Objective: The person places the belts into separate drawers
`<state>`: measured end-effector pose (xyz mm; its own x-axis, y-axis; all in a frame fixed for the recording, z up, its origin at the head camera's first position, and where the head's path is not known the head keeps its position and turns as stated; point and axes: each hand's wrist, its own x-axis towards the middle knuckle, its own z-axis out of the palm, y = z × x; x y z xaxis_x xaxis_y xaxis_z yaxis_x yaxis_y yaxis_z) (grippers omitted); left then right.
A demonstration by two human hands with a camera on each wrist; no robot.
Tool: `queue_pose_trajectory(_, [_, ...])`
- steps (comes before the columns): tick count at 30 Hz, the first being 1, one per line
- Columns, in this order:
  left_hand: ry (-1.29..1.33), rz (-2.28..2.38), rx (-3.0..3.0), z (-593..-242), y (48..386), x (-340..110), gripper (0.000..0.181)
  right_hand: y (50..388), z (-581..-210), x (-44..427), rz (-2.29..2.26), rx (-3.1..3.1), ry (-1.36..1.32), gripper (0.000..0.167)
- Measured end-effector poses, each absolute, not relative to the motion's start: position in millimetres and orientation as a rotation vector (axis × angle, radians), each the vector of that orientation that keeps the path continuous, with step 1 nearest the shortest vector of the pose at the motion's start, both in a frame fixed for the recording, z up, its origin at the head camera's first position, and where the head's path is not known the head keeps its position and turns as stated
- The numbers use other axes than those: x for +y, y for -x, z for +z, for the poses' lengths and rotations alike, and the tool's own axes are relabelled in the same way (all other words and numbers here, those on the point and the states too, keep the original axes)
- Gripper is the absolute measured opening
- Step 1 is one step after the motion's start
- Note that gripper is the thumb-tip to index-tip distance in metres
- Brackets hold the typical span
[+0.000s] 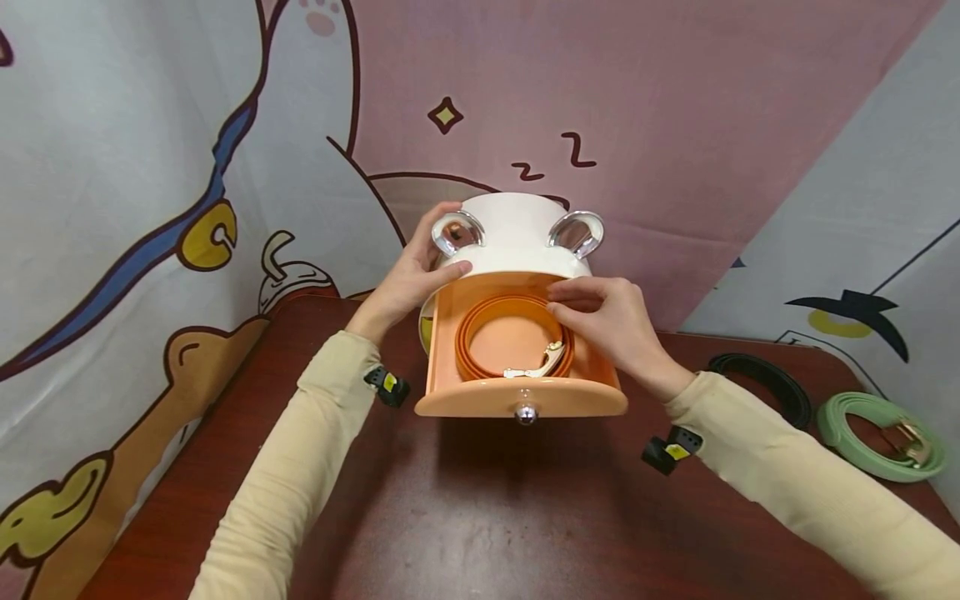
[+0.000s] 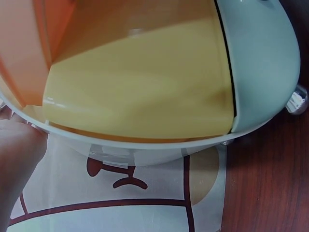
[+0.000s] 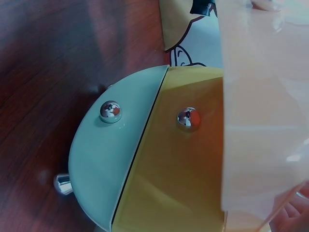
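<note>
A white rounded box with two chrome ears has its orange drawer pulled out. Inside the drawer lies a coiled orange belt with a gold buckle. My left hand grips the box's upper left side, thumb on the front edge; part of that hand shows in the left wrist view. The fingertips of my right hand pinch the belt's upper right edge. Below the orange drawer, the right wrist view shows a yellow drawer and a green drawer, both closed, with chrome knobs.
On the right of the dark red table lie a coiled black belt and a coiled green belt with a gold buckle. A printed cloth hangs behind the table and along its left side.
</note>
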<state>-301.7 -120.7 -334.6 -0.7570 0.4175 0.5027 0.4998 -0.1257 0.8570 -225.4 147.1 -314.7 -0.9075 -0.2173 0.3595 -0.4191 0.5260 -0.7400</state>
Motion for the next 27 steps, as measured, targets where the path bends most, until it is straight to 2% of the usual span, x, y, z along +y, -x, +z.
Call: queue_pose_trajectory(27, [1.065, -2.039, -2.052, -335, 302, -121, 0.072, 181, -296, 166, 1.500, -2.416, -0.681, 0.017])
